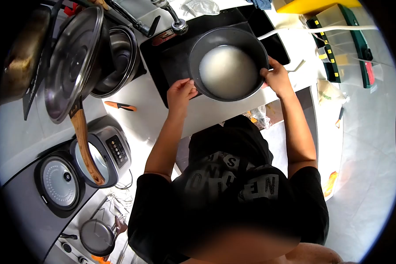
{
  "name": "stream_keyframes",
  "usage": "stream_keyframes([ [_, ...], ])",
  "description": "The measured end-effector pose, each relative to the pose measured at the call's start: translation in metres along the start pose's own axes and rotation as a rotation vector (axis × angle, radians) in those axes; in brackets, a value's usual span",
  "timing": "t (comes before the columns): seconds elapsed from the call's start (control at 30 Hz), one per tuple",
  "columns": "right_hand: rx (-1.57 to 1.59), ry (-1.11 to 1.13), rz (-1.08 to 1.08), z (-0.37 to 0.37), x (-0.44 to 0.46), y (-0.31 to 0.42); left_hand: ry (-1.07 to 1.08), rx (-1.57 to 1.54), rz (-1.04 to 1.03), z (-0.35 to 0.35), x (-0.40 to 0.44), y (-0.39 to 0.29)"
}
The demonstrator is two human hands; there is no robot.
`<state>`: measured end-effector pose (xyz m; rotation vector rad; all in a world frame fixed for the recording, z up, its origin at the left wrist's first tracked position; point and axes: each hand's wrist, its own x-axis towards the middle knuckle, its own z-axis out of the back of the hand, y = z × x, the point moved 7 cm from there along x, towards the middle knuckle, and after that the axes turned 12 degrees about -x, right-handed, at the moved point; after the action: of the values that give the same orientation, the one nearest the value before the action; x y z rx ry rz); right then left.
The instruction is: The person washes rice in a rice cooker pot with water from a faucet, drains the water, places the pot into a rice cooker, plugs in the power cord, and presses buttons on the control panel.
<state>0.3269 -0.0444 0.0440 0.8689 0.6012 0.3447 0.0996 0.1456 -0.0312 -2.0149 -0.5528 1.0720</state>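
Note:
Both hands hold a dark grey round pot point(198, 48) by its rim, over the edge of a black sink point(160, 61). Cloudy white water point(231, 70) fills its lower part; whatever lies under the water is hidden. My left hand point(180, 94) pinches the rim on the left side, fingers closed. On the right side, my right hand point(277, 79) grips the rim with the thumb toward the inside and the fingers behind the wall. A metal faucet point(179, 25) stands just beyond the pot, to the left.
An open rice cooker point(114, 147) sits at left, partly behind a pan with a wooden handle point(86, 145). An orange and black knife point(121, 106) lies on the white counter point(141, 123). A white hose point(321, 29) runs right from the sink toward green-edged clear boxes point(339, 48).

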Motion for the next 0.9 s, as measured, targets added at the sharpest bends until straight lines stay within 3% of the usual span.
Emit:
stream_keyframes([
  [0.27, -0.733, -0.017, 0.143, 0.016, 0.037, 0.068, 0.006, -0.149, 0.279, -0.020, 0.017, 0.063],
  [0.5, -0.864, 0.018, 0.037, 0.006, 0.057, 0.103, 0.037, -0.298, 0.395, -0.040, 0.035, 0.086],
  [0.9, -1.151, 0.073, 0.066, -0.017, 0.101, 0.121, 0.034, -0.467, 0.514, -0.058, 0.055, 0.105],
])
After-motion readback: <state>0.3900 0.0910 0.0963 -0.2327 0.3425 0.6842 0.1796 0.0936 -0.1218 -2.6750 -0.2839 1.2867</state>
